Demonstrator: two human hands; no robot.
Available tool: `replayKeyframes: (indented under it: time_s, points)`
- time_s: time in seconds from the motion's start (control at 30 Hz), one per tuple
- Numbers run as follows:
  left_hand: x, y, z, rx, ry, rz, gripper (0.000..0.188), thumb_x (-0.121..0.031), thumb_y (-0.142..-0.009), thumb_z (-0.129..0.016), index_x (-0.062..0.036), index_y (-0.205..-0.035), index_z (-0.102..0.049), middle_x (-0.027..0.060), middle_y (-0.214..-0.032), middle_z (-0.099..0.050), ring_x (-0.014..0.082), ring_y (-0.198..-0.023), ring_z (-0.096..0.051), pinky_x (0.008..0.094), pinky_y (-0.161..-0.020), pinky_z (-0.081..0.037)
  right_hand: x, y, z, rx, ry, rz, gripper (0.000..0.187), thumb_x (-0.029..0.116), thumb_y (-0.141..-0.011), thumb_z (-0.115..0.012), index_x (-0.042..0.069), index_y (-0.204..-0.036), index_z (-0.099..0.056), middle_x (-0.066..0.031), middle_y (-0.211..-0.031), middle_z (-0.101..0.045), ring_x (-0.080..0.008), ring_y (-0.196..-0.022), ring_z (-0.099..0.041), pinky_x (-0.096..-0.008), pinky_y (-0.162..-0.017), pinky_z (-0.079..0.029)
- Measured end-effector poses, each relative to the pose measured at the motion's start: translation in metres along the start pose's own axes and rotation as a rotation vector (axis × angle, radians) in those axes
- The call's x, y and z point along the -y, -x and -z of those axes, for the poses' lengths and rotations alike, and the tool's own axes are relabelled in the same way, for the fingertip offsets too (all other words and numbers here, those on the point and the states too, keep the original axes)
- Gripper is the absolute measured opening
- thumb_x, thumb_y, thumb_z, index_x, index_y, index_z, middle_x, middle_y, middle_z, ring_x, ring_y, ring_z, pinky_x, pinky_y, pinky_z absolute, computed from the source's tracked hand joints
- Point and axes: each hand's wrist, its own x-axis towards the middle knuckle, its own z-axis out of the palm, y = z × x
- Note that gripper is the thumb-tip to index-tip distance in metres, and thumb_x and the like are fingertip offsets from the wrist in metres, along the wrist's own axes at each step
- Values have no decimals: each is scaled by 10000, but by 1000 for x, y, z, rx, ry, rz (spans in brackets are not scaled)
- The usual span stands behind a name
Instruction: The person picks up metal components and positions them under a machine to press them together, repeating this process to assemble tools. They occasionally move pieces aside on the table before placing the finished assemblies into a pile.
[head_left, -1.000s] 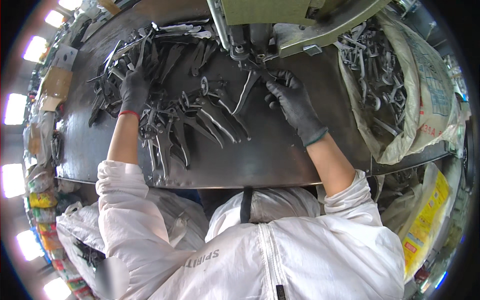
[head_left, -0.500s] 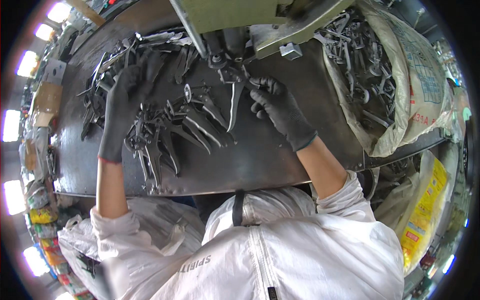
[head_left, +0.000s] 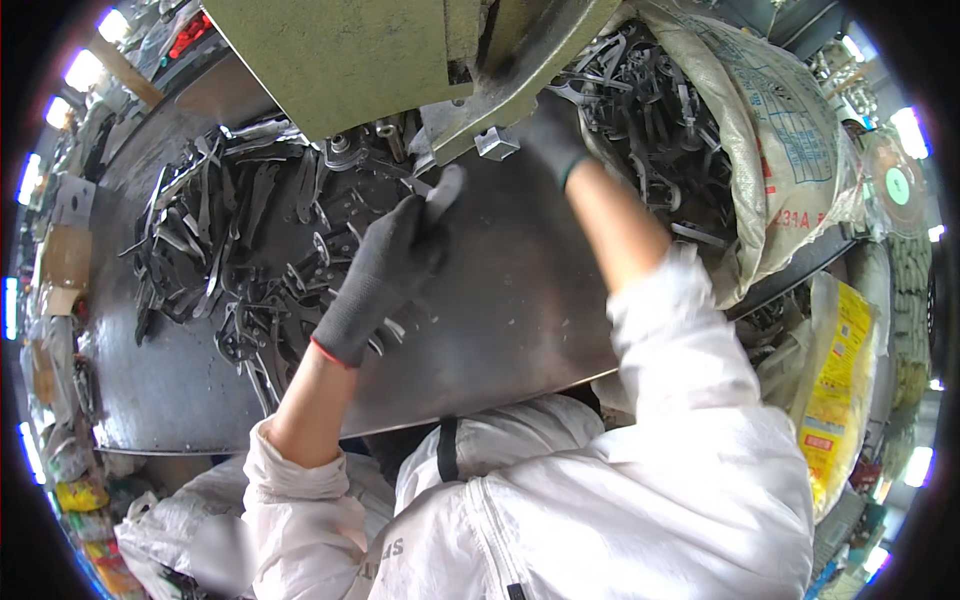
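Note:
My left hand point(head_left: 385, 265), in a dark grey glove, is just in front of the machine's lower tooling point(head_left: 345, 150). One finger is stretched out and the others curl under; what they hold, if anything, is hidden. Dark, plier-like metal assemblies point(head_left: 255, 335) lie beside and partly beneath this hand. My right hand point(head_left: 550, 135), also gloved, is at the near side of the open sack point(head_left: 745, 200), beside its loose metal parts point(head_left: 650, 120). It is smeared by motion, so its fingers cannot be made out.
The green machine body point(head_left: 340, 60) overhangs the dark metal table point(head_left: 490, 300), with a small shiny block point(head_left: 497, 144) at its lower edge. A heap of flat metal levers point(head_left: 210, 215) covers the table's left. A yellow-and-white bag point(head_left: 835, 400) stands below the table on the right.
My right hand has left the plier-like piece under the machine and moved up to the sack. My left hand has come from the lever heap rightward to the tooling. The whole view has shifted.

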Motion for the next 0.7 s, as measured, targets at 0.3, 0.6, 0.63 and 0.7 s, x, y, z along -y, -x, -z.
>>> replayKeyframes:
  time_s: [0.3, 0.6, 0.63, 0.7]
  points:
    - [56, 33, 57, -135, -271, 308, 163, -136, -991, -604, 19, -1042, -602, 74, -823, -652, 140, -648, -639, 321, -579, -502, 7, 49, 40, -117, 634, 22, 462, 478, -950, -693, 36, -1078, -731, -142, -750, -702, -305, -637, -677, -437, -584, -508]
    - [15, 28, 37, -166, 376, 335, 424, -428, -1041, -606, -8, -1084, -648, 20, -849, -652, 94, -710, -609, 257, -633, -477, -62, 58, 18, -163, 655, 9, 544, 531, -985, -618, 89, -1300, -661, -167, -937, -759, -419, -906, -721, -488, -799, -565]
    - [18, 30, 37, -160, 379, 364, 413, -415, -1046, -600, -8, -1094, -649, 27, -847, -653, 93, -708, -608, 254, -639, -478, -58, 51, 21, -171, 663, 8, 544, 531, -985, -618, 89, -1300, -661, -167, -937, -759, -419, -906, -721, -488, -799, -565]
    - [21, 35, 36, -132, 358, 392, 402, -403, -1050, -595, -7, -1096, -648, 29, -852, -657, 92, -707, -606, 254, -642, -479, -52, 39, 33, -3, 710, -155, 516, 507, -998, -605, 60, -1250, -659, -182, -950, -757, -427, -883, -712, -516, -781, -549]
